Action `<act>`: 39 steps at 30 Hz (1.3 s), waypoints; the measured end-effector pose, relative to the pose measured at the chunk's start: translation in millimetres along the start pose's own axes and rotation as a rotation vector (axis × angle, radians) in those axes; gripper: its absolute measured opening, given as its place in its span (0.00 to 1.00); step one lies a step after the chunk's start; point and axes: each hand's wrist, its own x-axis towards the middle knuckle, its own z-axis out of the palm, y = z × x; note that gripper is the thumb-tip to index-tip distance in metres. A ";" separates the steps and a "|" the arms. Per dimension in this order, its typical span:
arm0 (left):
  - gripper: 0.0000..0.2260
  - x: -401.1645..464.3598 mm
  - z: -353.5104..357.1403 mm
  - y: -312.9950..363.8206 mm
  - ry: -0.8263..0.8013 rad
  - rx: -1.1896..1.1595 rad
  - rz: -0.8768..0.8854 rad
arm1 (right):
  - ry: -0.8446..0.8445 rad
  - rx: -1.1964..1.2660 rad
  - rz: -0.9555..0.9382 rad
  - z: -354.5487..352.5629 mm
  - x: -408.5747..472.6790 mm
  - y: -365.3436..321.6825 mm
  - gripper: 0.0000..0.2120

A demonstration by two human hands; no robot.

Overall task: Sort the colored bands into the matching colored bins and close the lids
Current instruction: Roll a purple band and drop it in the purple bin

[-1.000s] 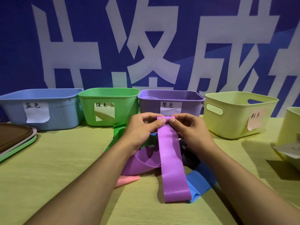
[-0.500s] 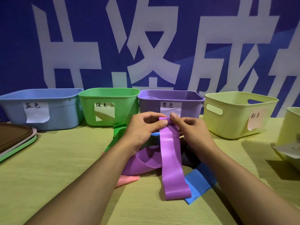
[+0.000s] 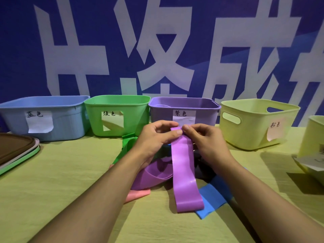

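Still pinching purple band (image 3: pixel 184 172) top in left hand (image 3: pixel 156 137) and right hand (image 3: pixel 206 142); risk: trailing loop dragging pile, missing purple bin (image 3: pixel 184 106).

We see bare table (image 3: pixel 70 181) at the lower left of the frame, where a hand can pass. In the centre the pile of bands (image 3: pixel 154 174) blocks the way. Across the middle the bins stand in a row, purple bin (image 3: pixel 184 104) just behind the pile. The lids (image 3: pixel 15 149) fill the left edge.
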 end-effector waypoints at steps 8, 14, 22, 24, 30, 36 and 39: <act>0.25 1.3 1.0 -2.9 0.019 0.011 -0.124 | -0.049 0.045 -0.074 2.3 1.2 0.8 0.07; 0.32 0.2 -0.9 -1.8 0.024 0.062 -0.052 | -0.053 0.081 -0.029 1.0 -2.2 -1.7 0.07; 0.22 -3.1 2.7 1.4 -0.003 0.057 -0.010 | -0.041 0.079 0.201 0.8 -6.8 -14.0 0.31; 0.20 -3.2 2.7 1.8 -0.006 0.062 -0.006 | -0.012 0.065 0.203 1.0 -7.0 -14.4 0.30; 0.05 -1.6 2.2 0.4 -0.011 0.050 0.009 | -0.003 0.096 0.151 2.1 -7.3 -13.6 0.21; 0.04 -0.8 -0.1 -0.6 -0.020 0.049 0.035 | -0.021 0.060 0.093 1.7 -5.2 -9.8 0.16; 0.04 0.1 -1.3 -1.5 -0.012 0.051 0.042 | -0.047 0.056 0.062 1.0 -2.8 -6.2 0.14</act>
